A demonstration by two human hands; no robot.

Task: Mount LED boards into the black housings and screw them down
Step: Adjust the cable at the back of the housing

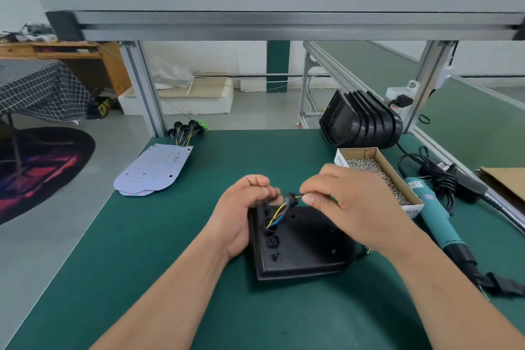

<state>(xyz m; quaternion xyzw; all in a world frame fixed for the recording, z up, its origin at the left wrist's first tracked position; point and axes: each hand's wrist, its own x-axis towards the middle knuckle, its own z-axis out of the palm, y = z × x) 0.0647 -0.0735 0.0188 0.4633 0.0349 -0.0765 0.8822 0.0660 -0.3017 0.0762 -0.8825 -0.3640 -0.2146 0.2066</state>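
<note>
A black housing [304, 244] lies back side up on the green mat in front of me. My left hand [241, 213] grips its left edge with curled fingers. My right hand [341, 202] pinches a black grommet with yellow, blue and green wires [289, 202] just above the housing. The wires run down into a hole [271, 224] near the housing's left edge. A stack of white LED boards [153, 170] lies at the mat's far left.
More wired grommets [186, 129] lie behind the boards. A nested stack of black housings [360, 122] stands at the back right beside an open box of screws [377, 176]. A teal electric screwdriver [434, 216] and its coiled cable [437, 173] lie on the right.
</note>
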